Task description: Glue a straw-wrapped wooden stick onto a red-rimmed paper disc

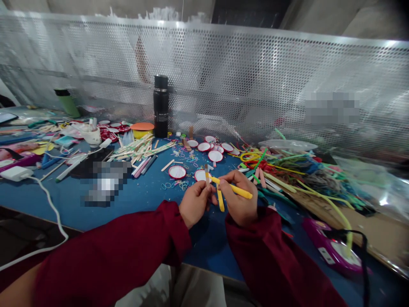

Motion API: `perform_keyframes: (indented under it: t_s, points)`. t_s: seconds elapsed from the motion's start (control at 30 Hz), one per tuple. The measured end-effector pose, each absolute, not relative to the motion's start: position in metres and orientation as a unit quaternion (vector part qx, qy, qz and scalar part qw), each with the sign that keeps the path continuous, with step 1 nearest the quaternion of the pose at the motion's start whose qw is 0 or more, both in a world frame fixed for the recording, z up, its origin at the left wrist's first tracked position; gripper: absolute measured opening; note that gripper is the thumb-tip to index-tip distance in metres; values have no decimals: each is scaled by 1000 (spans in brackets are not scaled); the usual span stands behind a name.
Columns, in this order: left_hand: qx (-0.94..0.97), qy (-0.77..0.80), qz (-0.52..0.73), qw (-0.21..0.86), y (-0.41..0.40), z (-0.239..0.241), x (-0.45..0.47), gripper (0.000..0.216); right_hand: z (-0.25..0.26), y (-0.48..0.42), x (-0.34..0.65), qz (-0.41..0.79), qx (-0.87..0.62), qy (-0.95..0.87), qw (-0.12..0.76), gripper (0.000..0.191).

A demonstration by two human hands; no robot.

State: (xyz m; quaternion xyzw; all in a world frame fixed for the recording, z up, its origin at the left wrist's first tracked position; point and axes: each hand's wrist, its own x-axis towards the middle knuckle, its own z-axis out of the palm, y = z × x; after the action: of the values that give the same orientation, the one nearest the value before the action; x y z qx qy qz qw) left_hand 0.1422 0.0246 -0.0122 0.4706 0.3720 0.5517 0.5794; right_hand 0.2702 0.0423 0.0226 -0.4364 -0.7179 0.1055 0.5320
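Note:
Both my hands meet over the blue table (134, 200), sleeves dark red. My left hand (195, 202) is closed in a pinch around a small upright stick (207, 174). My right hand (239, 199) is closed on yellow craft sticks (238, 191); one points right, another (220, 200) hangs down between the hands. Just beyond my fingers lie round white discs with red rims (177, 172).
A black flask (160, 105) stands at the perforated metal screen (223, 76). Wooden sticks (140, 149) lie in a pile at centre left, colourful strips (287, 166) at right. A white charger and cable (19, 172) lie left, a purple device (332, 249) right.

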Motion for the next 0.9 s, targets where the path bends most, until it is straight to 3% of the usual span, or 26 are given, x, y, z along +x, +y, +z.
perform_keyframes:
  t_s: [0.3, 0.53, 0.9]
  points:
    - [461, 384, 547, 584, 22, -7, 142, 15, 26, 43, 270, 71, -449, -706, 543, 14]
    - [456, 379, 550, 588, 23, -8, 143, 21, 20, 41, 269, 138, -440, -715, 526, 11]
    - [455, 377, 552, 588, 23, -9, 143, 20, 21, 42, 269, 134, -437, -702, 546, 10]
